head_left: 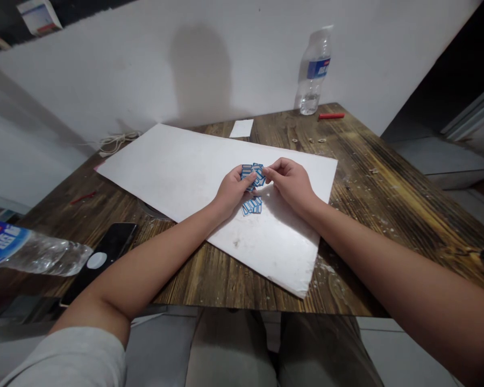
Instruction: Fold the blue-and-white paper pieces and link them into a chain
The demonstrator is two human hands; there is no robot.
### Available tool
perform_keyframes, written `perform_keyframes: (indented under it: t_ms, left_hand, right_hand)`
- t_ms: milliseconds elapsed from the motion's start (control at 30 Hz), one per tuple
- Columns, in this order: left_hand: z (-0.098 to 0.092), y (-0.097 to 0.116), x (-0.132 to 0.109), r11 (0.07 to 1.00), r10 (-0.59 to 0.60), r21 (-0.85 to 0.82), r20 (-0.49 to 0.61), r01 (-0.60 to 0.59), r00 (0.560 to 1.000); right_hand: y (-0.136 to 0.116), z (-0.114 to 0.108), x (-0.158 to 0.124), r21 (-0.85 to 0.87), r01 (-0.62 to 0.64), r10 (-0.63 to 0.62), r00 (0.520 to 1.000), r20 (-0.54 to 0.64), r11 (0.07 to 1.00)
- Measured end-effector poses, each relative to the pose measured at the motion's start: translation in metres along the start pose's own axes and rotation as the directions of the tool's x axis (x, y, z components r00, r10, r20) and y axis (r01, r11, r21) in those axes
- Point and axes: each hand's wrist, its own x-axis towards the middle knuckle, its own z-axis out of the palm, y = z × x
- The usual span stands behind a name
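Both hands [230, 192] [292, 180] hold blue/wht cards [247, 171] over wht brd [177, 166] on tbl [218, 274].

White wall [125, 70] at twelve o'clock, bearing a rounded shadow [201, 70] — dark opening [463, 70] at two — streaked wooden table [387, 215] across the centre.

Both hands come together over the white board [177, 172], just short of touching, nearer its right end than its left. The left hand [230, 192] is curled, its thumb laid forward and pressing inward; its other fingers are mostly hidden. The right hand [292, 178] meets it from the board's right side, thumb and index finger drawn into a pinch, the remaining fingers folded. The bare left forearm [185, 231] crosses the board's near long edge, with the elbow bent beyond it. The bare right forearm [367, 247] slants across the board's right edge, its wrist nearly straight
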Motion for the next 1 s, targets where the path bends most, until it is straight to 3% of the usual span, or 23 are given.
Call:
perform_keyframes:
  t_ms: [367, 700, 1000]
  left_hand:
    - [0.0011, 0.0014, -0.0009, 1.000, 0.004, -0.014, 0.006, -0.004, 1.000]
    - [0.0004, 0.0015, 0.0002, 1.000, -0.007, 0.010, -0.007, 0.007, 1.000]
    - [-0.0013, 0.0001, 0.0008, 0.999, -0.012, 0.040, -0.009, 0.012, 1.000]
  right_hand:
    - [-0.0007, -0.0014, 0.0008, -0.007, 0.051, -0.051, 0.999, -0.009, 0.999]
    - [-0.0035, -0.0009, 0.0005, -0.017, -0.041, 0.041, 0.999, 0.011, 0.999]
    - [0.0010, -0.0009, 0.0000, -0.027, 0.026, -0.024, 0.997, 0.077, 0.999]
